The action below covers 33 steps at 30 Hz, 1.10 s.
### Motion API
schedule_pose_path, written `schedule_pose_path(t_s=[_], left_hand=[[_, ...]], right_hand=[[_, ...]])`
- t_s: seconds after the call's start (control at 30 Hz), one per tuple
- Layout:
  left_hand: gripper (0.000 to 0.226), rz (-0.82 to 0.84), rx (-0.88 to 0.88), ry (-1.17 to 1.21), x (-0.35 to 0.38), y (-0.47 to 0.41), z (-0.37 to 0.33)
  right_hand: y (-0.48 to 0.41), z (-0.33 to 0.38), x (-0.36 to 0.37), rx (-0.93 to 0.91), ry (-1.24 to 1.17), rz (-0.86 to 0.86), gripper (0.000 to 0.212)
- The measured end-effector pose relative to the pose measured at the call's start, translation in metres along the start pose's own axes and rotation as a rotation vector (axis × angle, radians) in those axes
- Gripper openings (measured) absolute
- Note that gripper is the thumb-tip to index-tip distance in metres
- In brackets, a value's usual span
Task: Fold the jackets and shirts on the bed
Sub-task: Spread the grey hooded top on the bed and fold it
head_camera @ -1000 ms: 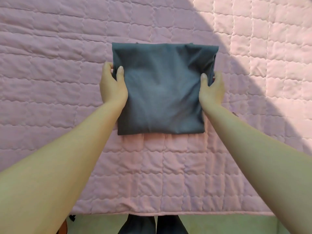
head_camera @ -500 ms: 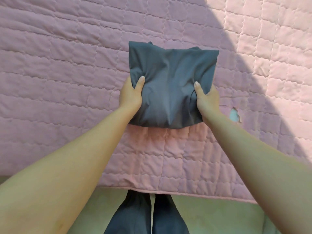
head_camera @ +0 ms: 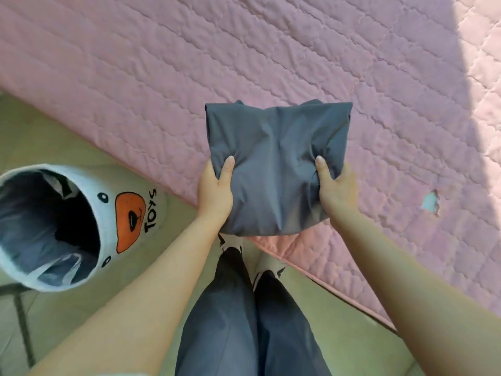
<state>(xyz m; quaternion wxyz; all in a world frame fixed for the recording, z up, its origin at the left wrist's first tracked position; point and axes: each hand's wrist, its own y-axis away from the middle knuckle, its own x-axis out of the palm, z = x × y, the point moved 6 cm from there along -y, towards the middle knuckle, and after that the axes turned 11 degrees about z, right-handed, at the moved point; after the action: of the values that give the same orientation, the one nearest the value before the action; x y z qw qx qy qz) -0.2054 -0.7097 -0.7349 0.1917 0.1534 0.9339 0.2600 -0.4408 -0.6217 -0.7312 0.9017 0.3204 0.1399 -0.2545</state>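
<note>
A folded dark grey garment [head_camera: 273, 164] is held up in the air over the near edge of the pink quilted bed [head_camera: 189, 77]. My left hand [head_camera: 215, 189] grips its left side, thumb on top and fingers underneath. On the opposite side my right hand [head_camera: 334, 185] grips it the same way. The cloth bunches and creases between the two thumbs. Its lower edge hangs past the bed's edge, above my legs.
A white round fabric bin [head_camera: 130, 210] with an orange beak and the word TOYS stands on the floor at the left, holding clear plastic and dark items. My dark trousers [head_camera: 252, 321] and the greenish floor fill the bottom. The quilt has a small torn hole [head_camera: 430, 202].
The garment has come off the bed and toward me, squeezed narrower between my hands. The view has turned left, so the bed's edge runs diagonally and the toy bin shows.
</note>
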Motion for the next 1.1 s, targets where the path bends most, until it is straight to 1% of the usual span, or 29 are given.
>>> schedule_pose_path(t_s=[0.13,0.17,0.23,0.3,0.33,0.47,0.53,0.6,0.63,0.7,0.8,0.87,0.97,1.1], left_hand=[[0.024,-0.116,-0.087,0.108,-0.059,0.046,0.029],[0.026,-0.157,-0.095,0.13,-0.079,0.055,0.037],[0.038,-0.252,-0.106,0.17,-0.124,0.076,0.055],[0.046,-0.323,-0.118,0.196,-0.156,0.093,0.067],[0.044,-0.349,-0.131,0.206,-0.167,0.1,0.072],[0.021,-0.527,-0.188,0.32,-0.245,0.129,0.107],[0.025,-0.599,-0.219,0.36,-0.278,0.138,0.125],[0.035,-0.664,-0.274,0.388,-0.312,0.148,0.151],[0.038,-0.683,-0.289,0.378,-0.32,0.151,0.157],[0.037,-0.76,-0.312,0.388,-0.353,0.155,0.183],[0.029,-0.84,-0.381,0.397,-0.379,0.155,0.212],[0.032,-0.884,-0.427,0.428,-0.394,0.149,0.233],[0.037,-0.902,-0.474,0.478,-0.404,0.129,0.26],[0.033,-0.9,-0.524,0.541,-0.403,0.095,0.296]], right_hand=[[0.028,0.02,0.052,-0.048,0.055,0.133,0.033],[0.037,0.029,0.07,-0.052,0.068,0.174,0.031],[0.056,0.05,0.113,-0.076,0.084,0.259,0.03],[0.072,0.068,0.147,-0.1,0.08,0.325,0.034],[0.078,0.073,0.16,-0.112,0.083,0.36,0.034],[0.108,0.111,0.257,-0.131,0.16,0.551,0.019],[0.121,0.126,0.301,-0.177,0.222,0.609,0.02],[0.138,0.136,0.35,-0.216,0.276,0.666,0.014],[0.144,0.14,0.361,-0.229,0.301,0.683,0.012],[0.162,0.153,0.41,-0.286,0.376,0.745,0.01],[0.175,0.159,0.461,-0.311,0.452,0.774,0.01],[0.177,0.156,0.494,-0.285,0.462,0.781,0.015],[0.175,0.147,0.533,-0.238,0.473,0.791,0.022],[0.162,0.116,0.58,-0.174,0.497,0.809,0.025]])
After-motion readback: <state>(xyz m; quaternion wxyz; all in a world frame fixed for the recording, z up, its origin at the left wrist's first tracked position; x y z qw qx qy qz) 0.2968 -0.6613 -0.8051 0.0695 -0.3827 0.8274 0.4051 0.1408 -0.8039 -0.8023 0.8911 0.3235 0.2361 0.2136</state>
